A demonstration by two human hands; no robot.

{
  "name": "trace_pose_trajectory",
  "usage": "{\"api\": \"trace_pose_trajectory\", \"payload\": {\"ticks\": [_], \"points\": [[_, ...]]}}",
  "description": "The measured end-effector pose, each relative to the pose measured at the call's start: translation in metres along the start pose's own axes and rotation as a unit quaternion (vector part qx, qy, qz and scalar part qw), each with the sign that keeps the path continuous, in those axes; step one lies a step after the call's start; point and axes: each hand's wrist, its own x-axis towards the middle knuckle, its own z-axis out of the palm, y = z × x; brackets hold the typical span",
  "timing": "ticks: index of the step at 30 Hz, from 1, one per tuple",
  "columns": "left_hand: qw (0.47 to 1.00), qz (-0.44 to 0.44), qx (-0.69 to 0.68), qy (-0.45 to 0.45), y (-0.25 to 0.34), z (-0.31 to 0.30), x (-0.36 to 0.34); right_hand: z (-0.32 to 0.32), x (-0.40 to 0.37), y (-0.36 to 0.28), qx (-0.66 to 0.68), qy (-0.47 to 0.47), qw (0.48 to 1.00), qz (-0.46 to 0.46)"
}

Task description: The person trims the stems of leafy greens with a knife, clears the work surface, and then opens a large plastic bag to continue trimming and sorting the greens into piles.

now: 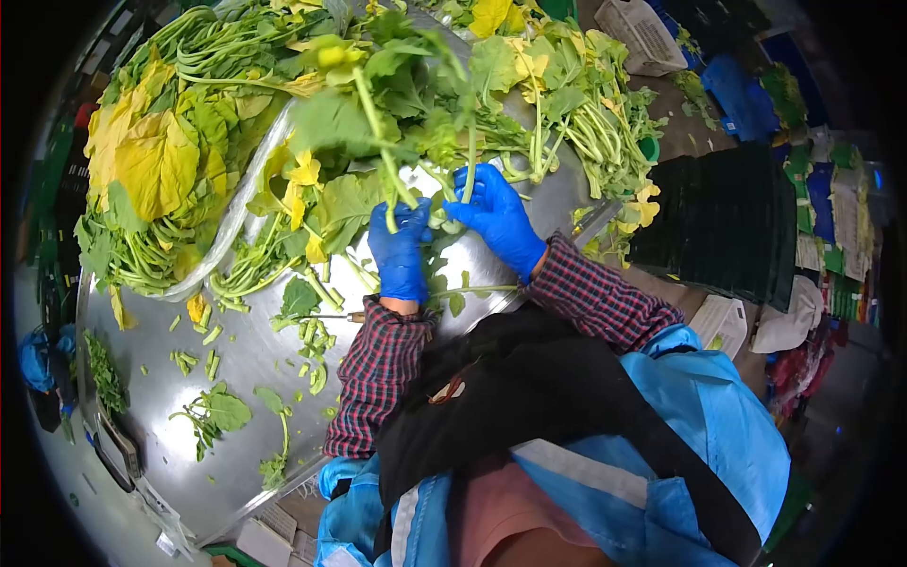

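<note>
My left hand [401, 250], in a blue glove, is closed round the lower end of a leafy green stalk [371, 115], which stands up from it and is partly blurred. To its right my right hand [501, 217], also gloved in blue, pinches another upright green stalk [470, 161] between thumb and fingers. Both hands are over the metal table [161, 378], close together. Beside my left wrist lies a thin tool with a brown handle [356, 317], perhaps a knife. Cut stem pieces [312, 338] are scattered near it.
Heaped greens with yellow leaves [156, 165] cover the table's far left, partly on clear plastic. More bundled stalks [593, 137] lie at the far right. Dark stacked crates [713, 222] and a white crate [641, 36] stand beyond the right edge. Loose sprigs [215, 411] lie near left.
</note>
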Motion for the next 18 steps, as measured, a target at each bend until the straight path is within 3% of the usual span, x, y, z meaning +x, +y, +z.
{"api": "trace_pose_trajectory", "payload": {"ticks": [4, 12, 14, 16, 17, 18], "points": [[0.995, -0.043, -0.09, 0.005, -0.023, -0.013, 0.028, -0.001, -0.013, 0.001, 0.082, 0.033, 0.996, 0.031], [0.998, -0.014, -0.047, 0.026, -0.043, -0.012, 0.047, -0.001, -0.03, -0.007, 0.062, 0.101, 0.992, 0.031], [0.98, 0.077, -0.014, 0.186, -0.081, -0.067, 0.088, -0.003, -0.034, -0.031, 0.122, 0.072, 0.984, -0.107], [0.989, 0.065, 0.031, 0.127, -0.057, -0.087, 0.083, -0.013, -0.029, -0.035, 0.119, 0.103, 0.982, -0.102], [0.991, 0.04, 0.081, 0.099, -0.043, -0.083, 0.077, -0.028, -0.018, -0.039, 0.068, 0.067, 0.995, -0.042], [0.995, 0.038, 0.03, 0.092, -0.024, -0.067, 0.061, -0.036, -0.01, -0.043, 0.016, 0.022, 0.999, 0.018]]}}
